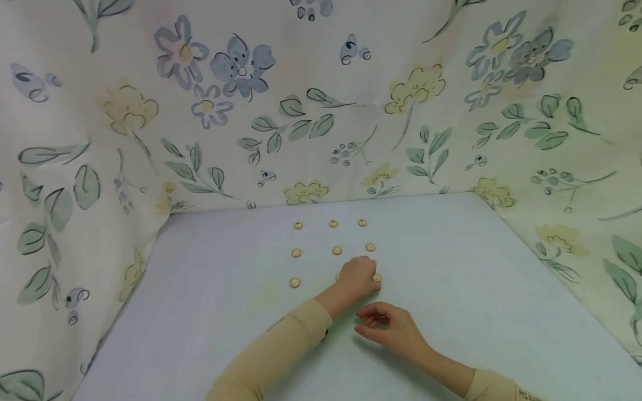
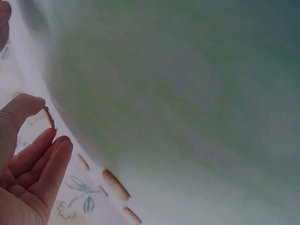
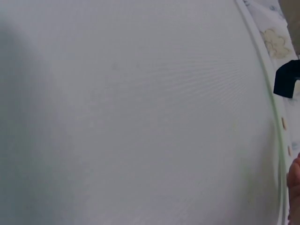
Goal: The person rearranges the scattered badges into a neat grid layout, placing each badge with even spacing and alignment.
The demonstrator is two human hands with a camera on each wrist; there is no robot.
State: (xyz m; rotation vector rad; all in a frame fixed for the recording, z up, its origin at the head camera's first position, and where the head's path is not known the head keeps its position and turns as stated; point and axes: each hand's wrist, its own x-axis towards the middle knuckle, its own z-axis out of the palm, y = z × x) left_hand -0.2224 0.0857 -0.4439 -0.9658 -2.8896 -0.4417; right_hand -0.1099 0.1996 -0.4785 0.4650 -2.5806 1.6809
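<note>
Table (image 1: pixel 451 312), pale, draped round with floral cloth (image 1: pixel 150 139). Your left hand (image 1: pixel 357 277) pinches a button (image 2: pixel 48 117) at the grid's near-right spot; placing looks in hand. Your right hand (image 1: pixel 388 326) rests loosely curled, holding nothing. Next: seat it level with its row (image 1: pixel 295 282).

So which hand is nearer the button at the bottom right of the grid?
Left. The left hand sits on the grid with its fingertips at that button. The right hand rests on the table nearer the person, apart from it.
</note>
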